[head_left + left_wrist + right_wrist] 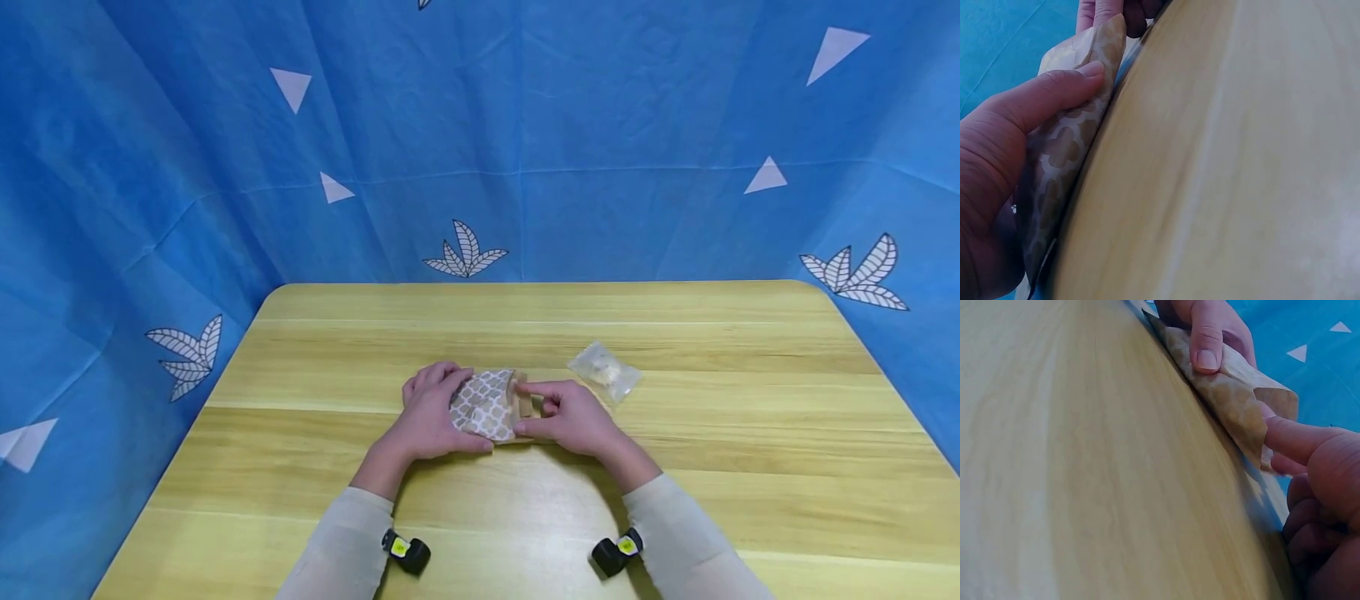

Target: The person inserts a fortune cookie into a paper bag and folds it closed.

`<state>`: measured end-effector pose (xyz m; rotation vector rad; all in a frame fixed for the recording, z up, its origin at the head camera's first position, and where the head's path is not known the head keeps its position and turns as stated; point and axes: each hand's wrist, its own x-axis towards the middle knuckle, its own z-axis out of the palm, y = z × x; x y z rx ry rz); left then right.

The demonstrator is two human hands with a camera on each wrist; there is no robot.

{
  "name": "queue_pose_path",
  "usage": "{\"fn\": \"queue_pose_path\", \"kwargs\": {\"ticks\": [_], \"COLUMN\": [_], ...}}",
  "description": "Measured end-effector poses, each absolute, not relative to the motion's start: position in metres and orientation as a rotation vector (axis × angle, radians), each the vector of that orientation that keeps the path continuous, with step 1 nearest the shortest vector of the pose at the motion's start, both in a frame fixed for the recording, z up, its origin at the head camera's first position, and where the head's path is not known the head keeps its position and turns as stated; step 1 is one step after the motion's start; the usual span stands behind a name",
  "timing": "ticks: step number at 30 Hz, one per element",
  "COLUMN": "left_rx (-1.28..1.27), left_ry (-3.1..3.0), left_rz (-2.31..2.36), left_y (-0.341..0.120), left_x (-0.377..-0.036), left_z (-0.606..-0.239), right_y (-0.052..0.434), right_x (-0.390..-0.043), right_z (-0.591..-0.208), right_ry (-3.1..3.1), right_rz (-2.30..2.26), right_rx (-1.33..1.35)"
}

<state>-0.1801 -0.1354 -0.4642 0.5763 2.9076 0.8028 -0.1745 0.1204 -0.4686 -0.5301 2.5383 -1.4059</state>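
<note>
A small brown paper bag with a white lattice pattern lies on the wooden table, its mouth facing right. My left hand holds its left part, the thumb lying along the near side and the fingers round the far side. At the mouth, my right hand pinches the bag's edge with thumb and index finger, its other fingers curled in. The right wrist view shows the paper bag gaping at that end, with the right thumb at the near edge. What lies inside is hidden.
A clear plastic packet with small pale contents lies just beyond the right hand. The wooden table has rounded far corners, and a blue patterned curtain hangs behind it. Black wrist cameras are strapped over both sleeves.
</note>
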Motion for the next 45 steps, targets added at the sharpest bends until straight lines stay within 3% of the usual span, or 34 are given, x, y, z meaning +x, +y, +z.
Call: {"fn": "queue_pose_path", "kwargs": {"ticks": [13, 35, 45], "left_rx": [0.552, 0.587, 0.571], "left_ry": [2.898, 2.91, 2.896], "left_rz": [0.629, 0.749, 0.772], "left_y": [-0.1315, -0.132, -0.1314], "left_x": [-0.1818, -0.1804, -0.1794], "left_z": [-0.4597, -0.4593, -0.4574], "right_y": [0.1199, 0.1199, 0.1117], "right_x": [-0.175, -0.1808, -0.1795], "right_z": [-0.468, -0.4674, -0.4715], "right_ry": [2.511, 2.228, 2.412], "right_rz": [-1.398, -1.617, -1.471], "right_rx": [-0.519, -0.628, -0.629]}}
